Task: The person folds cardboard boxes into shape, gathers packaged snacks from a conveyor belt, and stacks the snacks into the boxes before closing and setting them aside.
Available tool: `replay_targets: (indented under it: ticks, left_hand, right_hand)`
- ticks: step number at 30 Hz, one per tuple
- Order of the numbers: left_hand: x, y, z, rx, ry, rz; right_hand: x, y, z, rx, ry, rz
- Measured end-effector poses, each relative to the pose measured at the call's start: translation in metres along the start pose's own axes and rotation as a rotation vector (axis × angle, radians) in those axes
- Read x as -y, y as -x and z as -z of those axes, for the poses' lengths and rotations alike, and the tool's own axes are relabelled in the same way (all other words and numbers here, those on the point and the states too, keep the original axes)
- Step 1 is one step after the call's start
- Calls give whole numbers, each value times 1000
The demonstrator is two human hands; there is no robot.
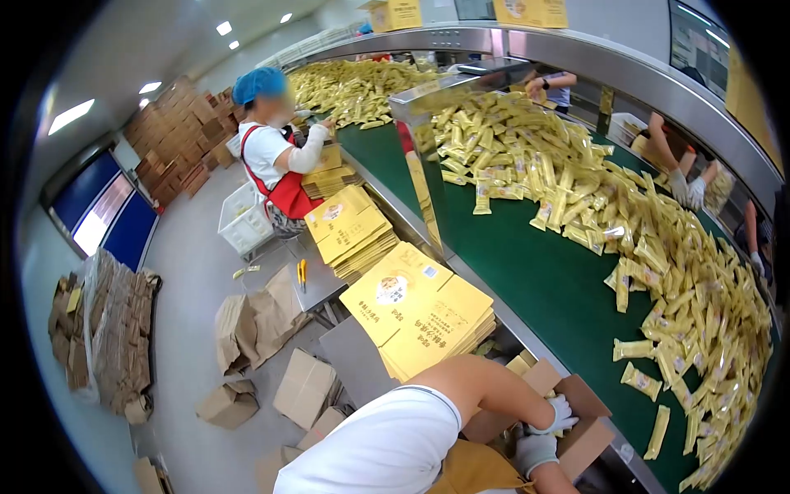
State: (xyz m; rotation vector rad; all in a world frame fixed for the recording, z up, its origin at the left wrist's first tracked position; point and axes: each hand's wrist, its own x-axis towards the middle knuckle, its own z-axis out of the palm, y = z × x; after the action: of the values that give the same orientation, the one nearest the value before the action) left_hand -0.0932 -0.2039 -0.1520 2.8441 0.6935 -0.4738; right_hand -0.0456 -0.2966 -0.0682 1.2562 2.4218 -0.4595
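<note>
My left hand (559, 414), in a whitish glove, is at the opening of a brown cardboard box (588, 398) with raised flaps. Its fingers look curled, but what they hold, if anything, is hidden. My right hand (536, 453), also gloved, is close below the left one, against the same box; its fingertips are hidden. A stack of flattened yellow printed cartons (424, 305) lies just beyond my left arm. Beside the box runs a green conveyor belt (527, 263), heaped with yellow wrapped packets (568, 177).
A co-worker (276, 156) in a red apron stands at the belt's near side. Other people's gloved hands (687, 189) reach in from the far side. A yellow cutter (302, 276) lies by more flat cartons (350, 222). Brown boxes (306, 387) and crumpled paper (262, 321) lie on the floor.
</note>
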Motion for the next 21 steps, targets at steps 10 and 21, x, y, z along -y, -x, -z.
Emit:
replay_targets:
  ticks: [10, 21]
  left_hand:
    - [125, 122, 208, 75, 1459, -459]
    - [216, 77, 89, -513, 152, 673]
  right_hand:
    - [-221, 151, 26, -885, -1096, -440]
    - [-524, 153, -162, -602, 283, -1219]
